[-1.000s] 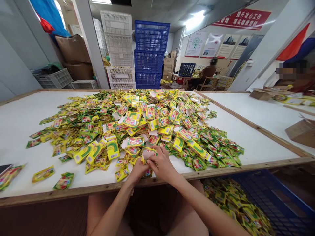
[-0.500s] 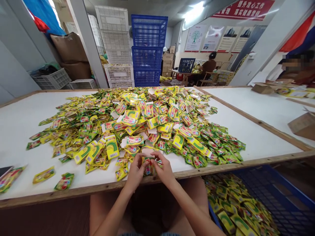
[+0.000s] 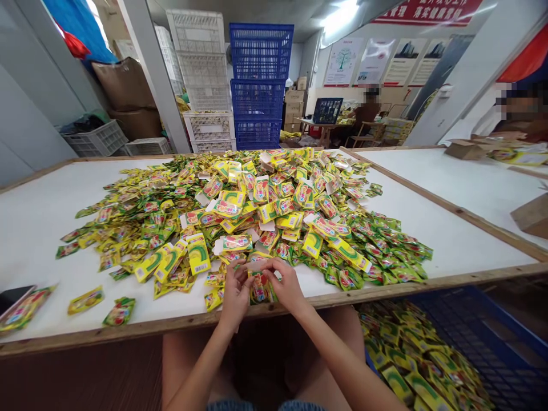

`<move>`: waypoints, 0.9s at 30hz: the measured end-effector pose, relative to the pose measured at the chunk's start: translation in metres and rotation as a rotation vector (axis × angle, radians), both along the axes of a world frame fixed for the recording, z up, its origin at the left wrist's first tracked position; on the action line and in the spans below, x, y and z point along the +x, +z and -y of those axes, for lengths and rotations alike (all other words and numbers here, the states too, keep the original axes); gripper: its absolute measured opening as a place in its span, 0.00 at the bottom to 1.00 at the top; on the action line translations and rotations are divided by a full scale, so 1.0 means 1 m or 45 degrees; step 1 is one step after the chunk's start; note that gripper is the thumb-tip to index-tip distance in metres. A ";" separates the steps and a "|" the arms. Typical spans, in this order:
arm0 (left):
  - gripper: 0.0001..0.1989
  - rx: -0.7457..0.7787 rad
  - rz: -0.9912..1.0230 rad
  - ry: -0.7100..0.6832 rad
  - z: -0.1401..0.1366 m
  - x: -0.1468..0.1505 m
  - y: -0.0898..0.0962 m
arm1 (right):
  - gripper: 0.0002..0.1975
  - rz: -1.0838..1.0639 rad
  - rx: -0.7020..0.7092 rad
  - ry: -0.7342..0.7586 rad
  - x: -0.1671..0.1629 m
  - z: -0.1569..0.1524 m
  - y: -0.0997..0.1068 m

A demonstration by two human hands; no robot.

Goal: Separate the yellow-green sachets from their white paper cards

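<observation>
At the table's front edge, both my hands are closed around a small carton with a pale flap (image 3: 257, 265). My left hand (image 3: 234, 291) grips its left side with bent fingers. On the other side, my right hand (image 3: 286, 282) pinches near the top. Just below the flap, between the hands, shows a green-and-yellow sachet (image 3: 259, 288) with red print; whether it lies in or in front of the carton I cannot tell. Beyond the hands spreads a heap of sachets (image 3: 385, 251) with printed cartons (image 3: 197, 254) on top, several with white flaps standing out.
A phone (image 3: 17, 297) and a few loose sachets (image 3: 120, 311) lie at the left. Below the table on the right, a blue crate (image 3: 483, 342) holds many yellow cartons. Wooden strips (image 3: 462, 216) edge the tabletop. Stacked crates (image 3: 259, 97) and seated people are farther back.
My fingers have shifted slightly upward around the carton. More of the sachet's printed front shows between my hands, and less of the pale flap. The view has swung slightly left.
</observation>
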State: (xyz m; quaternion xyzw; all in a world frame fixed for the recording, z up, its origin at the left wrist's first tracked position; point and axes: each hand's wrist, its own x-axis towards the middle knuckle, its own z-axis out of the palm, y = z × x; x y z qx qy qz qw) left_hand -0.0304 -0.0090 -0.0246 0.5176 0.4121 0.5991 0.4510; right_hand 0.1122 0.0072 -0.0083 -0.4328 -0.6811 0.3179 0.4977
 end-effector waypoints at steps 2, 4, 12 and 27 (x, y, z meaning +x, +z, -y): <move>0.19 0.018 -0.069 -0.003 0.003 0.000 0.002 | 0.06 -0.069 -0.016 -0.028 -0.001 0.000 -0.001; 0.13 0.056 -0.257 -0.008 0.005 -0.002 0.005 | 0.10 -0.105 -0.038 -0.026 0.000 -0.001 -0.002; 0.09 0.028 -0.289 -0.022 0.004 -0.005 0.013 | 0.04 0.048 0.097 0.093 0.005 0.006 0.006; 0.10 -0.042 -0.140 0.065 0.001 0.003 0.008 | 0.08 0.123 0.103 0.002 0.000 0.004 0.011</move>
